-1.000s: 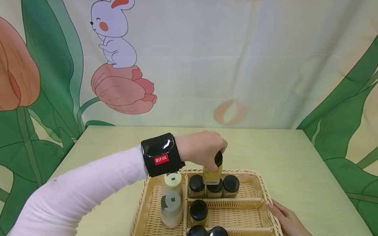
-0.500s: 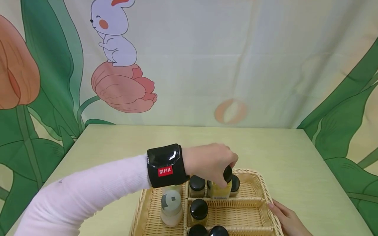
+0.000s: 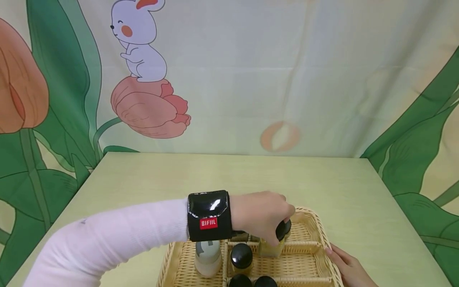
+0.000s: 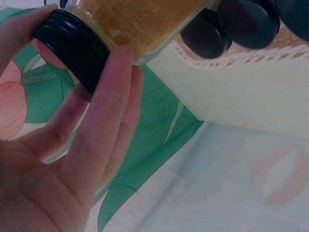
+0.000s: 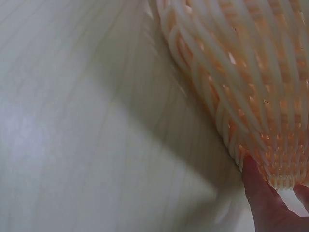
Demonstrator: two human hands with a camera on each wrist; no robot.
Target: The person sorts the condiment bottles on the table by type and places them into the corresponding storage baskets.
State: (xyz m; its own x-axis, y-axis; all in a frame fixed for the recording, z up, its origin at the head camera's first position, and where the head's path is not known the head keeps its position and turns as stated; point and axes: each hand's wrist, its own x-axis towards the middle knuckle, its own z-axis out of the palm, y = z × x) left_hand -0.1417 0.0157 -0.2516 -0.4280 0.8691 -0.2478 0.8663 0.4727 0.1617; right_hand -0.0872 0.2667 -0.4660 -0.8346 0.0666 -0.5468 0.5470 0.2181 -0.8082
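Note:
My left hand (image 3: pixel 263 213) reaches across the wicker basket (image 3: pixel 324 229), fingers and thumb round the black lid of a square glass jar (image 3: pixel 271 248). In the left wrist view the jar (image 4: pixel 140 24) holds yellow-brown powder, and the fingertips lie along its lid and shoulder. It is near the divider between the back and middle compartments; whether it touches the basket cannot be told. My right hand (image 3: pixel 349 265) lies at the basket's right side, fingers fairly straight against the rim. In the right wrist view a finger (image 5: pixel 256 183) touches the woven wall (image 5: pixel 251 87).
A black-lidded jar (image 3: pixel 241 257) stands in the middle compartment, with two black lids nearer me. A pale-capped bottle (image 3: pixel 208 259) stands in the left compartment. My arm and hand mostly hide the back jars. The pale table (image 3: pixel 387 223) surrounds the basket.
My left hand has moved right and toward me with the jar, lowering it from above the back row to near the divider. The right hand has stayed at the basket's side.

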